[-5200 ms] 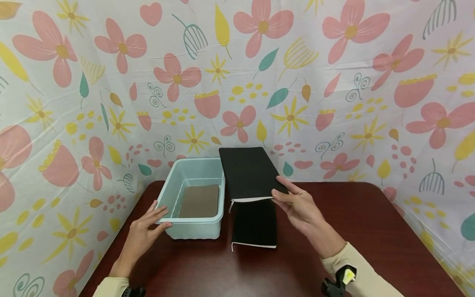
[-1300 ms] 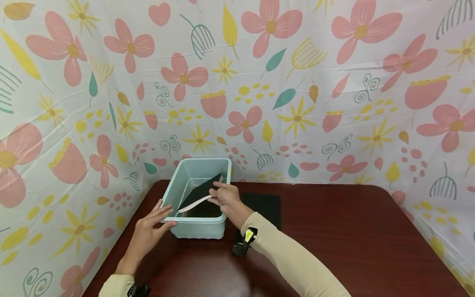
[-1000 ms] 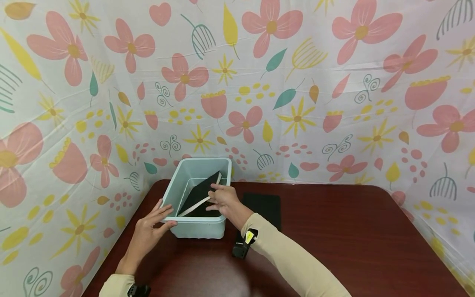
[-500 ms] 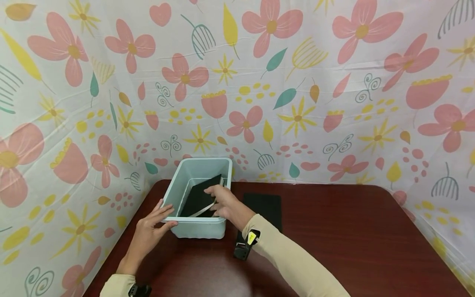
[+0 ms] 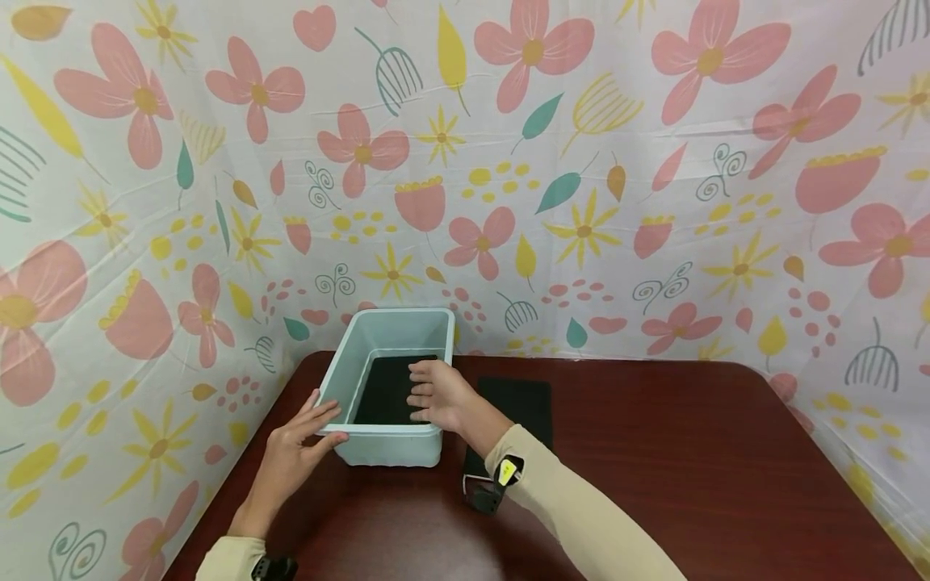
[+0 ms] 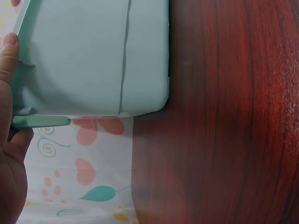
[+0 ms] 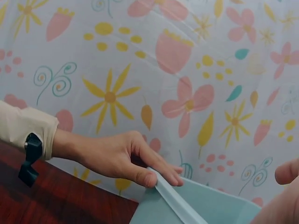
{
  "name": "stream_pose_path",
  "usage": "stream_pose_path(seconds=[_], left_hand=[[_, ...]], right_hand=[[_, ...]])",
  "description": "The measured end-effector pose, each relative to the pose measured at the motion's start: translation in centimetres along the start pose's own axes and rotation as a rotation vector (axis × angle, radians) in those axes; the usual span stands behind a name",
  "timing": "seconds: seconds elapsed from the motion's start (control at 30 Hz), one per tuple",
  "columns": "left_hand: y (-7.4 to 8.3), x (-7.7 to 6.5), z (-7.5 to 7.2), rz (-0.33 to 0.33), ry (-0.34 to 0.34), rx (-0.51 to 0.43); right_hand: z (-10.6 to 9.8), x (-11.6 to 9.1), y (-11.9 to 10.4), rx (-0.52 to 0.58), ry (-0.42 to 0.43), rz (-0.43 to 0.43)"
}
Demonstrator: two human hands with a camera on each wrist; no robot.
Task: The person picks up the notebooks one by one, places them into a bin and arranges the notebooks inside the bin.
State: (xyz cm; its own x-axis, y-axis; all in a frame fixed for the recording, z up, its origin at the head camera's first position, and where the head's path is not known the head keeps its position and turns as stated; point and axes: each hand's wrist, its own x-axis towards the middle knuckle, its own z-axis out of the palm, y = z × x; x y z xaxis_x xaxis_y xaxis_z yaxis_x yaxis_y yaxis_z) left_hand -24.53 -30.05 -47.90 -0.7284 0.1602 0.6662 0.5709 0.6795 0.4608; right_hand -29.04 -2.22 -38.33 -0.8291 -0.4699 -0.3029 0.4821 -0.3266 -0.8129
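Note:
A light blue plastic bin (image 5: 392,446) stands at the left of the table. Inside it a black notebook (image 5: 385,387) lies flat, its right side hidden by my right hand (image 5: 443,395). That hand hangs over the bin's right rim with its fingers extended, holding nothing. My left hand (image 5: 294,444) grips the bin's near left corner, thumb and fingers over the rim; the left wrist view shows its thumb (image 6: 9,44) against the rim. Another black notebook (image 5: 519,403) lies on the table right of the bin, partly covered by my right forearm.
The dark red-brown wooden table (image 5: 690,468) extends to the right and front. A flower-print cloth (image 5: 581,161) hangs behind the table and along its sides. The bin's far end stands close to the cloth.
My right hand carried the black notebook left from above the other one into the bin. It has let go, and the tilted notebook has dropped flat. The left hand stays on the rim.

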Motion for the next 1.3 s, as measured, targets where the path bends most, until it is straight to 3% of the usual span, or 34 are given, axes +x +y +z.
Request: stream_pose_path(seconds=[0.3,0.8,1.17,1.3], left_hand=[[0.0,-0.1,0.0,0.001,-0.003,0.012],[-0.1,-0.2,-0.1,-0.011,-0.005,0.021],[-0.1,-0.2,-0.1,-0.014,0.002,0.004],[0.0,-0.1,0.0,-0.008,0.005,0.002]], right_hand=[[-2.8,-3.0,-1.4,-0.012,-0.078,-0.109],[-9.2,-8.7,-2.4,-0.08,-0.027,-0.202],[-13.0,-10.6,-0.9,-0.192,0.143,-0.254],[-14.3,-11.0,0.1,-0.287,0.22,-0.272]])
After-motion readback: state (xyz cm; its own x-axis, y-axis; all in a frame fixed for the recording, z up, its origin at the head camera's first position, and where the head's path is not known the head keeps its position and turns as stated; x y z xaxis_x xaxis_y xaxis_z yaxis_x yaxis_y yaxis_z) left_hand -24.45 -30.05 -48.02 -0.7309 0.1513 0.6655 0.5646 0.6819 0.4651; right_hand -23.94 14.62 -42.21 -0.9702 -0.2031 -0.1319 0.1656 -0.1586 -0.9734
